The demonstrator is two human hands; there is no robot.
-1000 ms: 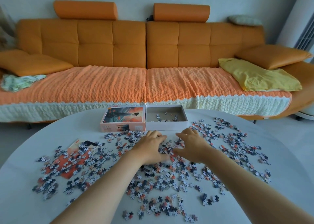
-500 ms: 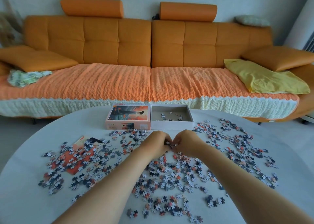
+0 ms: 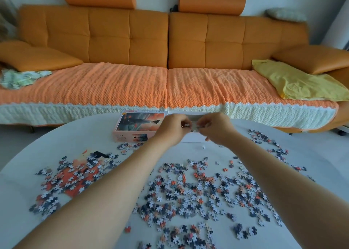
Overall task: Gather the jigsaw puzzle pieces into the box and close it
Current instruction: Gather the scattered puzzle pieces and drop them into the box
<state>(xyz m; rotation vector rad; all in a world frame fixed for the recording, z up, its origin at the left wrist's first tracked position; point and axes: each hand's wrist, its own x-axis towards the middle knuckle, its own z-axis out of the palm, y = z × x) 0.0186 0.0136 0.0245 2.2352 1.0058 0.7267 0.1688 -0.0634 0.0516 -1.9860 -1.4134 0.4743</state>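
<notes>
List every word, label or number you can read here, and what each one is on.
On the box lid, far edge strip: print, too blurred to read.
On its front wall: small marks, too small to read.
No text on the puzzle pieces, the table or the sofa.

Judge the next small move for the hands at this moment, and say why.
Probably release: open the left hand and right hand so the held pieces drop into the box. Both hands are above its open tray, fingers curled round pieces, with the lid beside it. Many loose pieces lie on the table, so emptying comes before another scoop.
</notes>
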